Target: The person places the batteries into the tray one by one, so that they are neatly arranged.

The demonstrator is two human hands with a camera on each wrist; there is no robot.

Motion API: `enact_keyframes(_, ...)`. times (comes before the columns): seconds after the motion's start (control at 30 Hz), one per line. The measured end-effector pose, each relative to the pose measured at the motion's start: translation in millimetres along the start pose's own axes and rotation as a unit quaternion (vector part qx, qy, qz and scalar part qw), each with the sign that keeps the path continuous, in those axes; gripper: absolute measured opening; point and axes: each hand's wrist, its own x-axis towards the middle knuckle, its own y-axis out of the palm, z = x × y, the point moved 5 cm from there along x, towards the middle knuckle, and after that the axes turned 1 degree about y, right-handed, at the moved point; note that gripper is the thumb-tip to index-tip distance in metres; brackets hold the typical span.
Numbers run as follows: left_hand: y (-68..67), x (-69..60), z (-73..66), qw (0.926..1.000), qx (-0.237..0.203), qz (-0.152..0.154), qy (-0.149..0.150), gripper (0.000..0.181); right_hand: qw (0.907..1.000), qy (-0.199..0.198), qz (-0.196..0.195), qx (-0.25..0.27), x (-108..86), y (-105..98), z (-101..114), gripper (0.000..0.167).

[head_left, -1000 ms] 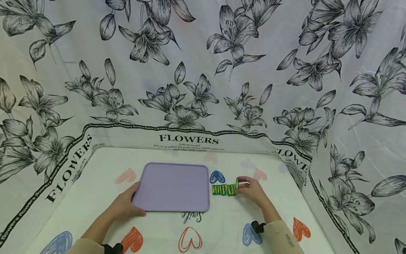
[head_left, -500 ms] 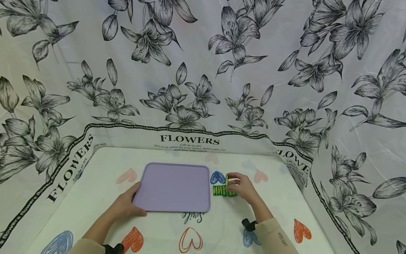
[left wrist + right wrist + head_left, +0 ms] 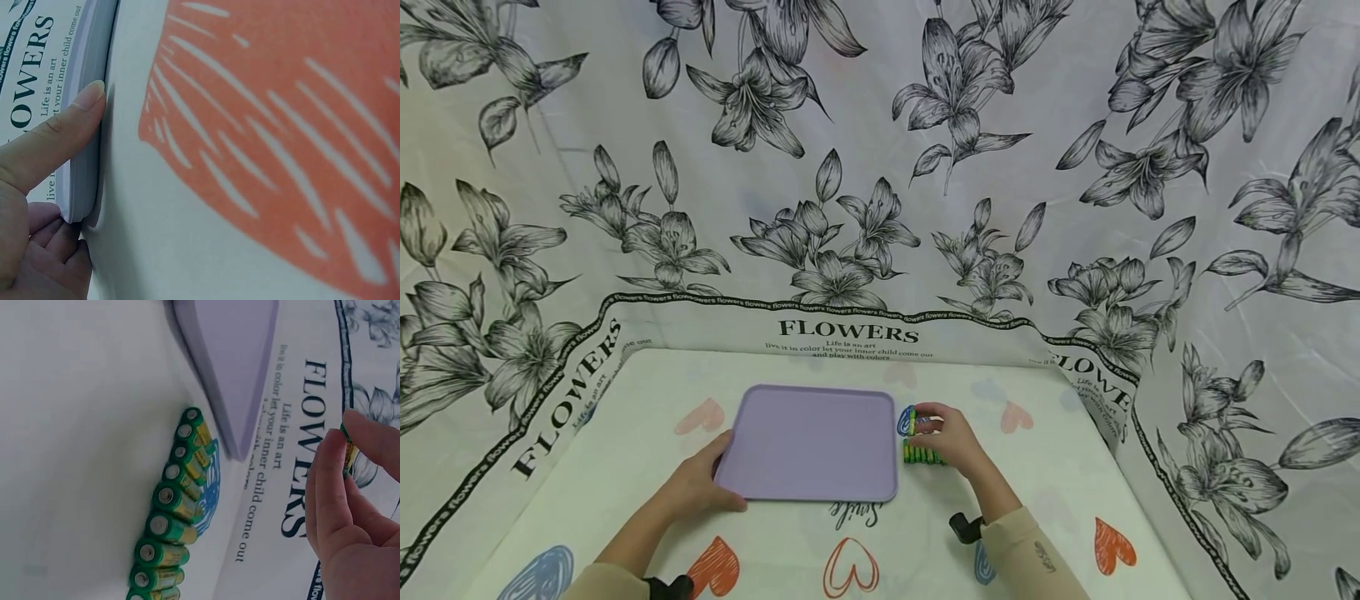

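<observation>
A purple tray (image 3: 812, 443) lies on the table, its left edge held by my left hand (image 3: 696, 479). In the left wrist view the thumb of the left hand (image 3: 47, 150) rests on the tray's rim (image 3: 87, 144), other fingers at its corner. Right of the tray, several green-and-yellow batteries (image 3: 922, 454) lie side by side in a row. My right hand (image 3: 951, 437) pinches one battery (image 3: 912, 421) just above that row. In the right wrist view the right hand (image 3: 356, 506) holds this battery (image 3: 349, 456) between thumb and fingers, apart from the row (image 3: 165, 525).
A white cloth with printed hearts (image 3: 850, 567) covers the table. Behind it and at both sides hangs a curtain (image 3: 850, 250) with black flower drawings and lettering. A blue printed heart (image 3: 904, 419) lies partly behind the right hand.
My right hand has moved left along the row toward the tray, carrying the pinched battery. The left hand stays at the tray's edge.
</observation>
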Motion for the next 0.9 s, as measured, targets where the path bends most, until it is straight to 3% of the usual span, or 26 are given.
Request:
enact_keyframes(0.5, 0.4, 0.5, 3.8, 1.0000, 0.006, -0.002, 0.004, 0.141, 0.9990, -0.018, 0.040, -0.012, 18.2, 67, 25, 0.054)
enact_keyframes(0.9, -1.2, 0.9, 2.4, 0.9998, 0.007, -0.006, 0.019, 0.140, 0.9978, -0.039, 0.053, -0.010, 23.4, 106, 45, 0.054)
